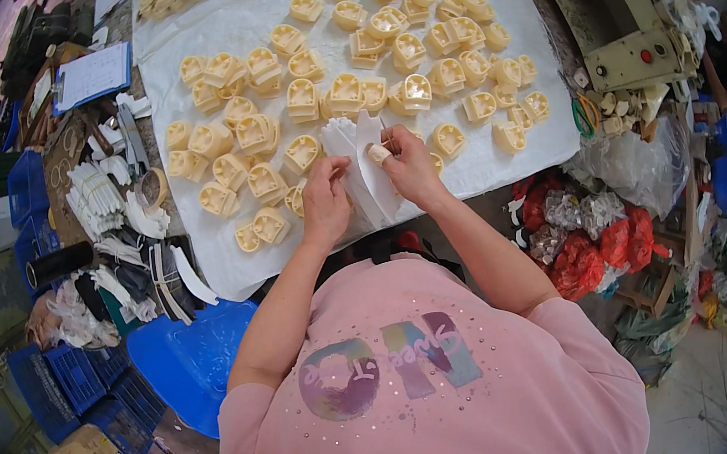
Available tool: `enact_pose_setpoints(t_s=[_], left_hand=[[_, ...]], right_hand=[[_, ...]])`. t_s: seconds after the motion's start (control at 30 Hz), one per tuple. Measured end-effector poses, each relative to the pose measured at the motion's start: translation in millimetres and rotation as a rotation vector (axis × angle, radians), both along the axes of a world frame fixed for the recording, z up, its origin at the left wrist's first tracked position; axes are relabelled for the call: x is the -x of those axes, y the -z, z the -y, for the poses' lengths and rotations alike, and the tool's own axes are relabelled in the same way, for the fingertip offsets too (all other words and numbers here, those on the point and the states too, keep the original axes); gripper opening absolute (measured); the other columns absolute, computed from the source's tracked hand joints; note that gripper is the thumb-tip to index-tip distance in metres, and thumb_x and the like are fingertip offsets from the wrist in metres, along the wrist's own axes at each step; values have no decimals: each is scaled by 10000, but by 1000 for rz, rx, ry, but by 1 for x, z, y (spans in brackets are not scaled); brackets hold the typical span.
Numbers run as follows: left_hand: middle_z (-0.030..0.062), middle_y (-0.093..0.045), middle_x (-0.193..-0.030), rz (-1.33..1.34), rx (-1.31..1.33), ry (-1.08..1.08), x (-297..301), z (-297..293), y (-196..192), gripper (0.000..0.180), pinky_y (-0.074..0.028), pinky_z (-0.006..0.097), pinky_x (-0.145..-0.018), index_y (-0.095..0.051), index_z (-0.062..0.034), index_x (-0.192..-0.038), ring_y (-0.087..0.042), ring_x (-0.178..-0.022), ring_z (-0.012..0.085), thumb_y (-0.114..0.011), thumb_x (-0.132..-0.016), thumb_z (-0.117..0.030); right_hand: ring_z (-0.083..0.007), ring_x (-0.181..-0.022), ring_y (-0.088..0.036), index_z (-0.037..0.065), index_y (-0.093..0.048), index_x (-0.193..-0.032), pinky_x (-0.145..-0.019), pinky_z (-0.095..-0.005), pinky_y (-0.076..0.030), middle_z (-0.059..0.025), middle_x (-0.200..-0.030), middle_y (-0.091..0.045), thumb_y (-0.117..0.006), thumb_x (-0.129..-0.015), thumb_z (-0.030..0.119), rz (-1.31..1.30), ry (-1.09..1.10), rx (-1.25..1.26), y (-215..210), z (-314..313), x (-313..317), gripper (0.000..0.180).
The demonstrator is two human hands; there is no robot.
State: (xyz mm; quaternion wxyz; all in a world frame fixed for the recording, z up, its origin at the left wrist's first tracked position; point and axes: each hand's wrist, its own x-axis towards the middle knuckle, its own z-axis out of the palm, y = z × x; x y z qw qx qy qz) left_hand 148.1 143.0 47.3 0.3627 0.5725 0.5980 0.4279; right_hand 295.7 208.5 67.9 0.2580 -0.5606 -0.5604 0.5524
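At the near edge of the cloth-covered table, a bundle of thin white strips point(358, 165) stands between my two hands. My left hand point(326, 199) is closed on the bundle's left side, fingers curled. From the right, my right hand point(409, 168) pinches a white strip point(371, 134) that leans away from the rest; a pale wrap covers one finger. Just beyond my hands lie many cream-coloured, hollow plastic pieces with rounded fronts, such as this piece point(344, 93) and another piece point(302, 153) left of the bundle.
A white cloth point(201, 37) covers the table. More white strips point(95, 200), a tape roll point(151, 188) and a clipboard point(93, 76) are at the left. A blue chair seat point(188, 360) stands near left. Scissors point(585, 113) and red plastic bags point(578, 263) are at the right.
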Motion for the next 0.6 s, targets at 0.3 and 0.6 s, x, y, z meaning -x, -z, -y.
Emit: enact_pose_setpoints(t_s=[0.3, 0.6], left_hand=[[158, -470, -1002, -133, -72, -314, 0, 10, -5, 335, -470, 343, -777, -502, -2, -1004, -544, -910, 286, -406, -715, 136], [154, -525, -974, -344, 31, -870, 109, 90, 15, 330, -381, 390, -873, -548, -33, -984, -483, -982, 312, -525, -672, 74]], right_hand=[[-322, -774, -509, 22, -493, -876, -663, -410, -413, -141, -847, -488, -663, -656, 95, 349, -70, -537, 33, 16, 24, 288], [-296, -825, -528, 50, -559, -997, -691, -388, -432, -121, -883, -490, -537, -715, 4, 515, -231, -599, 13, 20, 14, 286]])
